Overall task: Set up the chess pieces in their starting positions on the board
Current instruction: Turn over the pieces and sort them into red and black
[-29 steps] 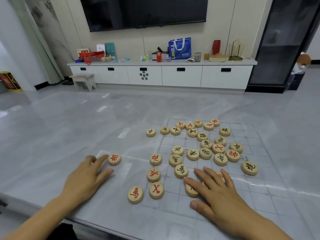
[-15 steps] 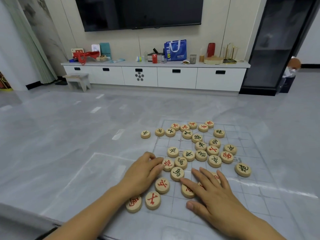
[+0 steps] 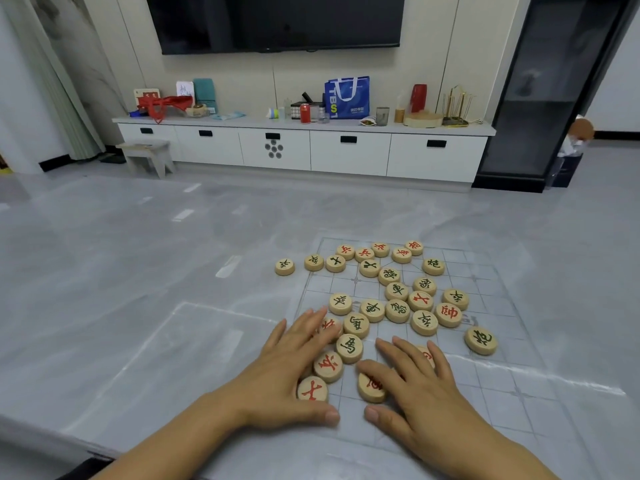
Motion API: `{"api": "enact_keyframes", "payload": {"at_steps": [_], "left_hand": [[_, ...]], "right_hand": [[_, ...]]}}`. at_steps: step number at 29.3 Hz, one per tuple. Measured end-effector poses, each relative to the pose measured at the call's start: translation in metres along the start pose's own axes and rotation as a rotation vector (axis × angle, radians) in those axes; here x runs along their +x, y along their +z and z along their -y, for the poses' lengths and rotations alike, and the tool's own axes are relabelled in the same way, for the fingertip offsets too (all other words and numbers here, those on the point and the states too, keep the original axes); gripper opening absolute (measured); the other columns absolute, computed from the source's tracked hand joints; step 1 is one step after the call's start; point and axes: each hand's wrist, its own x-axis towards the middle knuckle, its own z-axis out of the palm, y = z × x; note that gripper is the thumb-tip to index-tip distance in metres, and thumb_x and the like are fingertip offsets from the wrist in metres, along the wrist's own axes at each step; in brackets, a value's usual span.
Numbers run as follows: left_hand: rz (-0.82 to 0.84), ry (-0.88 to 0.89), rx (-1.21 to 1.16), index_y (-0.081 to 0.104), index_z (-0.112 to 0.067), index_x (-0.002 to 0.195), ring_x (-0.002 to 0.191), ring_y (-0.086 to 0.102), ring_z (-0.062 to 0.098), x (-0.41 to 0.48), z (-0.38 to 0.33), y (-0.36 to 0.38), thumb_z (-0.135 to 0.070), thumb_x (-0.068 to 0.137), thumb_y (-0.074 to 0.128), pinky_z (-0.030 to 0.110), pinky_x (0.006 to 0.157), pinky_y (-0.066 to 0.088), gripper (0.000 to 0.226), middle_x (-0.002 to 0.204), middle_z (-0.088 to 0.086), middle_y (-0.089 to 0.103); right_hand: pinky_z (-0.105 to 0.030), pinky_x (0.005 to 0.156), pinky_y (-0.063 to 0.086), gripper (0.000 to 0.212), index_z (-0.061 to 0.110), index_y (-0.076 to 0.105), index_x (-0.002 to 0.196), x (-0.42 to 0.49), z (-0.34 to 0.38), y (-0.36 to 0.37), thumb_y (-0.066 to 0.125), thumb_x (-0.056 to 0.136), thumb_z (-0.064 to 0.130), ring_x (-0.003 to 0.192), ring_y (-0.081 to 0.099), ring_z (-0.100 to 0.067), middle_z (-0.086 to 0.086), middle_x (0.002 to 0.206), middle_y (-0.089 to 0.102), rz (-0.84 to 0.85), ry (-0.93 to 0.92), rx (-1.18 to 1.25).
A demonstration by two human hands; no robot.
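Several round wooden chess pieces with red or green characters lie scattered on a clear plastic chess board [image 3: 491,379] with a faint grid. My left hand [image 3: 287,368] lies flat, fingers spread, over pieces at the board's near left edge, touching a red-marked piece [image 3: 312,390] and partly hiding others. My right hand [image 3: 419,393] rests flat beside it, covering a red piece [image 3: 371,386] and another under its fingers. A green horse piece [image 3: 349,347] sits between the two hands. Neither hand grips anything.
Two green pieces [image 3: 285,266] lie off the board on the grey table [image 3: 138,289] to the left. A lone green piece [image 3: 480,339] sits at the board's right. Beyond the table stand a white cabinet [image 3: 346,150] with clutter, a small stool [image 3: 147,157] and a dark glass cabinet [image 3: 554,98].
My left hand slid right from the bare table onto the board's near left pieces, pushing a stray red piece in. The right hand stayed nearly in place.
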Motion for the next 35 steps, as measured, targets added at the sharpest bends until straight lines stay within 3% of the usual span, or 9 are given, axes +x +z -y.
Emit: {"api": "enact_keyframes", "payload": {"at_steps": [4,7,9,14,20,24,29,32,35], "left_hand": [[0.010,-0.010,0.054,-0.004,-0.048,0.140,0.135,-0.025,-0.007,0.024,-0.005,0.003,-0.084,0.061,0.037,0.036,0.118,-0.012,0.097,0.152,-0.023,-0.017],[-0.061,-0.057,0.120,0.009,-0.036,0.145,0.137,-0.006,-0.006,0.030,-0.009,0.004,-0.084,0.060,0.035,0.027,0.117,-0.003,0.102,0.154,-0.019,-0.002],[-0.105,-0.100,0.106,0.012,-0.033,0.146,0.138,0.003,0.000,0.028,-0.010,0.004,-0.083,0.059,0.038,0.020,0.112,0.002,0.103,0.153,-0.018,0.004],[-0.098,-0.174,0.047,0.012,-0.039,0.144,0.139,0.006,0.005,0.009,-0.007,0.006,-0.088,0.055,0.031,0.023,0.113,0.010,0.103,0.152,-0.019,0.004],[-0.161,-0.146,-0.049,0.021,-0.044,0.137,0.131,0.008,-0.004,-0.008,-0.020,0.020,-0.092,0.051,0.025,0.011,0.104,0.012,0.099,0.131,-0.035,0.007],[-0.173,-0.089,-0.010,0.022,-0.049,0.133,0.123,0.008,-0.008,-0.007,-0.032,0.022,-0.091,0.056,0.025,0.004,0.098,0.010,0.088,0.128,-0.032,0.010],[-0.179,-0.052,0.014,0.026,-0.049,0.135,0.121,0.016,0.004,0.002,-0.053,0.033,-0.095,0.056,0.024,0.024,0.099,0.019,0.091,0.130,-0.023,0.017],[-0.218,0.047,0.112,0.034,-0.044,0.133,0.119,0.025,0.007,0.011,-0.063,0.044,-0.087,0.071,0.027,0.031,0.091,0.036,0.076,0.136,-0.014,0.030],[-0.172,0.069,0.128,0.039,-0.042,0.132,0.126,0.028,0.008,0.019,-0.070,0.044,-0.082,0.077,0.023,0.040,0.095,0.041,0.070,0.143,-0.011,0.039]], "right_hand": [[-0.036,0.102,0.015,0.051,0.047,0.040,0.126,0.000,-0.004,-0.006,0.011,0.089,0.067,0.128,0.044,-0.012,0.011,0.132,0.055,0.034,0.027,0.047],[-0.032,0.110,-0.014,0.076,0.049,0.020,0.138,0.003,-0.013,-0.012,-0.006,0.073,0.078,0.143,0.003,-0.006,0.012,0.155,0.012,-0.019,-0.065,0.228],[-0.031,0.112,-0.018,0.089,0.048,0.015,0.139,0.005,-0.022,-0.016,-0.014,0.061,0.080,0.141,-0.010,0.000,0.018,0.154,-0.001,-0.012,-0.070,0.300],[-0.024,0.113,-0.008,0.110,0.039,0.022,0.142,0.020,-0.055,-0.028,-0.023,0.053,0.085,0.130,-0.004,0.013,0.029,0.146,0.008,-0.162,0.061,0.344],[-0.026,0.115,-0.004,0.113,0.036,0.004,0.146,0.029,-0.090,-0.020,-0.029,0.048,0.084,0.135,-0.010,0.008,0.018,0.155,-0.001,-0.053,0.112,0.274],[-0.026,0.114,0.000,0.117,0.034,0.010,0.146,0.029,-0.091,-0.021,-0.029,0.048,0.083,0.142,0.000,-0.001,0.017,0.155,0.007,-0.046,0.122,0.222],[-0.028,0.112,0.014,0.117,0.031,0.017,0.146,0.024,-0.091,-0.025,-0.025,0.050,0.084,0.142,0.012,-0.009,0.011,0.155,0.014,-0.114,0.159,0.186],[-0.023,0.112,0.000,0.102,0.031,0.002,0.147,0.025,-0.088,-0.026,-0.015,0.060,0.082,0.139,-0.004,0.001,0.014,0.155,-0.003,-0.099,0.112,0.212],[-0.023,0.112,-0.006,0.115,0.029,-0.001,0.147,0.028,-0.090,-0.023,-0.032,0.049,0.079,0.141,-0.008,-0.001,0.016,0.153,-0.010,-0.052,0.098,0.176]]}}
